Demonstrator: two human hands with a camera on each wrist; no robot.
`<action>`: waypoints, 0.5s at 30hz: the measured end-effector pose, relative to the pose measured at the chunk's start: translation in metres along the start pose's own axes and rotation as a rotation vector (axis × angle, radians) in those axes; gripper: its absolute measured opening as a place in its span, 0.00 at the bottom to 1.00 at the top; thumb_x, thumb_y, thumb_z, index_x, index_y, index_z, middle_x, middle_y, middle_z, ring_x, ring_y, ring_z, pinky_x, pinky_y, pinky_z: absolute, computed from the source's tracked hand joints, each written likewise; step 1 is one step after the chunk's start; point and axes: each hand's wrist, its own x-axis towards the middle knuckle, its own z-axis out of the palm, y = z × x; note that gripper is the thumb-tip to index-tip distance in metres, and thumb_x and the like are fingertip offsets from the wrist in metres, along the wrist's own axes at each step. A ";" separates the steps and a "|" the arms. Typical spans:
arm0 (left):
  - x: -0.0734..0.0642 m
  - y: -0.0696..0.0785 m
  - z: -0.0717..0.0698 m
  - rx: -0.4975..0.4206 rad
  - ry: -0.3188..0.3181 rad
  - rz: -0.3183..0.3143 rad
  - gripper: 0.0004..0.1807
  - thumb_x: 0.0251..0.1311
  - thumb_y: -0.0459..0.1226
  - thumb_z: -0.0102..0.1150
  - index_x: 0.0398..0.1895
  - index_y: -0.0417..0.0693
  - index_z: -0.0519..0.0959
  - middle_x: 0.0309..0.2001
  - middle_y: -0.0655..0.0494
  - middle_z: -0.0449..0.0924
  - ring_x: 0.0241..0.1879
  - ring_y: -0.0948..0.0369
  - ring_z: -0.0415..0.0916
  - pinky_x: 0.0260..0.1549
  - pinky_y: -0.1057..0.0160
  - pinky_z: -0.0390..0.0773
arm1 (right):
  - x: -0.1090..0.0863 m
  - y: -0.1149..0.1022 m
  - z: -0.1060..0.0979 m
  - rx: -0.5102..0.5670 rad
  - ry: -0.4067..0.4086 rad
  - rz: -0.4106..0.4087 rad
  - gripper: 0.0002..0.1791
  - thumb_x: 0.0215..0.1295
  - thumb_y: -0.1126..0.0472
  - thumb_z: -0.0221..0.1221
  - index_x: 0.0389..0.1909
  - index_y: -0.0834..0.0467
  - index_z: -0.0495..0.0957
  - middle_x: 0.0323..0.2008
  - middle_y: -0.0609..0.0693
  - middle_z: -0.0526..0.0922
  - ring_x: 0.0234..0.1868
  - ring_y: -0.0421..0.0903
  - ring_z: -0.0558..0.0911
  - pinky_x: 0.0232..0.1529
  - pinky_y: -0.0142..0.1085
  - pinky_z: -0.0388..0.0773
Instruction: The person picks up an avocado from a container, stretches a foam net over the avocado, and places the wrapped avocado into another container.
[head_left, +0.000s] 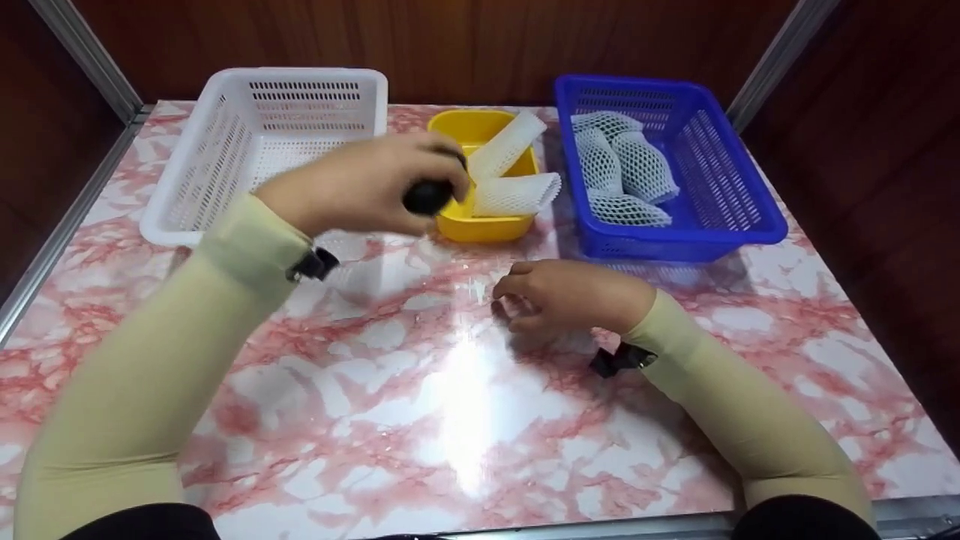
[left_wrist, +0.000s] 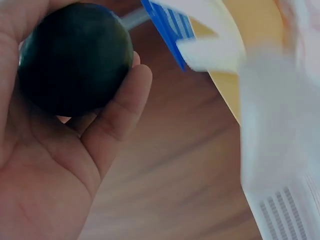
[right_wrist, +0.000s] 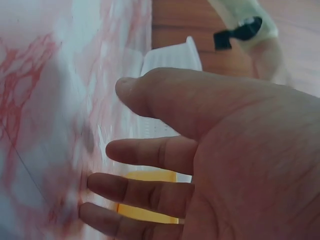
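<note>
My left hand (head_left: 382, 184) is raised over the table between the white basket (head_left: 202, 238) and the yellow basket (head_left: 484, 229). Its fingers and thumb curl round a dark green, smooth, round fruit-like thing (left_wrist: 75, 60), which shows as a black ball in the head view. Two white foam net sleeves (head_left: 517, 195) stick out of the yellow basket, just right of that hand. Low over the table in front of the blue basket, my right hand (head_left: 577, 294) holds nothing. In the right wrist view its fingers (right_wrist: 150, 152) are spread and relaxed.
The blue basket (head_left: 675, 244) at the back right contains several white foam nets (head_left: 645, 165) with stretched mesh. Wooden panels (head_left: 465, 45) with metal edge strips stand behind and at both sides. The marbled red-and-white tabletop (head_left: 360, 420) reflects a bright light.
</note>
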 end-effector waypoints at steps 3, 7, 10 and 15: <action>0.000 0.015 0.013 0.028 -0.020 0.053 0.26 0.62 0.39 0.74 0.64 0.62 0.81 0.76 0.56 0.74 0.66 0.45 0.80 0.63 0.40 0.84 | -0.001 0.002 0.000 -0.033 0.020 0.012 0.21 0.74 0.51 0.66 0.63 0.54 0.83 0.48 0.54 0.85 0.43 0.49 0.83 0.48 0.46 0.85; 0.000 0.028 0.030 0.047 -0.001 0.143 0.33 0.61 0.37 0.75 0.70 0.58 0.77 0.73 0.58 0.77 0.57 0.48 0.83 0.59 0.45 0.86 | -0.002 0.003 -0.001 -0.050 0.029 0.017 0.19 0.75 0.53 0.65 0.61 0.57 0.83 0.47 0.56 0.85 0.42 0.50 0.83 0.47 0.46 0.85; 0.000 0.034 0.042 0.045 0.024 0.208 0.34 0.59 0.38 0.76 0.70 0.57 0.77 0.71 0.59 0.79 0.53 0.50 0.84 0.57 0.47 0.86 | -0.003 0.004 -0.003 -0.037 0.019 0.042 0.17 0.76 0.53 0.64 0.59 0.56 0.83 0.46 0.55 0.85 0.41 0.49 0.83 0.46 0.44 0.85; -0.003 0.038 0.065 0.005 0.008 0.273 0.35 0.55 0.36 0.78 0.69 0.58 0.79 0.71 0.60 0.79 0.57 0.51 0.84 0.57 0.48 0.87 | -0.001 0.009 -0.003 -0.010 0.016 0.070 0.15 0.76 0.54 0.65 0.55 0.58 0.82 0.44 0.54 0.86 0.40 0.50 0.84 0.46 0.45 0.86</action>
